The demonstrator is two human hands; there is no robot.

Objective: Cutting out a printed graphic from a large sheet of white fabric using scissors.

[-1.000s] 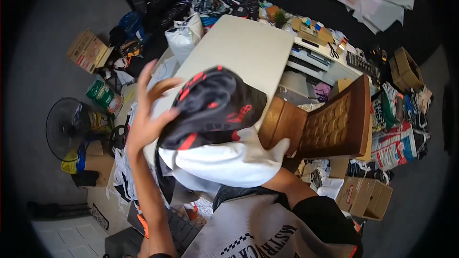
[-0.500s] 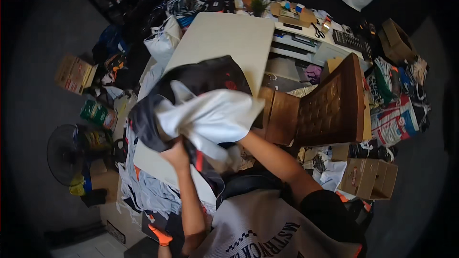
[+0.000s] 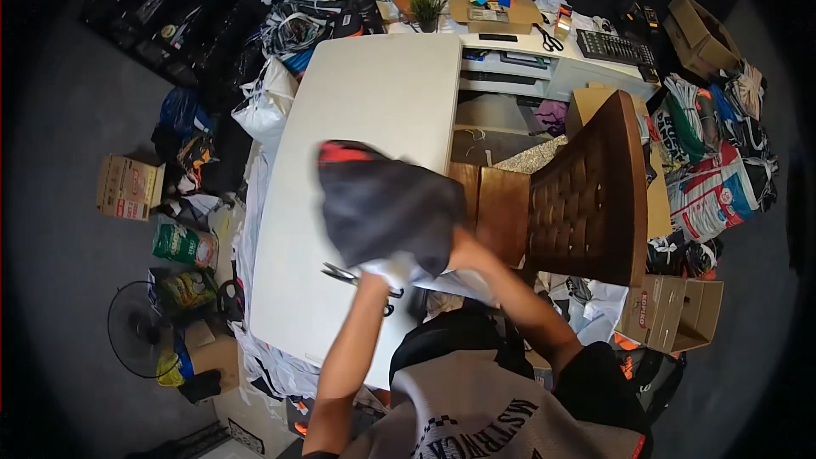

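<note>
A dark grey cloth (image 3: 391, 204) with a red corner and a white underside is bunched up above the near half of the white table (image 3: 374, 85); motion blurs it. My left hand (image 3: 375, 279) grips its lower edge, the fingers hidden under the folds. At its right side my right hand (image 3: 463, 253) holds the cloth too, fingers partly covered. A pair of scissors (image 3: 339, 274) lies on the table beside my left wrist, partly hidden by it.
A brown tufted chair (image 3: 586, 195) stands right of the table. A white desk (image 3: 586, 76) behind carries a keyboard (image 3: 614, 48) and black scissors (image 3: 551, 37). Cardboard boxes (image 3: 132, 189), bags and heaped fabric surround the table; a fan (image 3: 144, 329) stands at left.
The cloth, spread with its white side up, is now gathered with its dark side up. It has left much of the tabletop, uncovering the scissors. My left hand has moved right.
</note>
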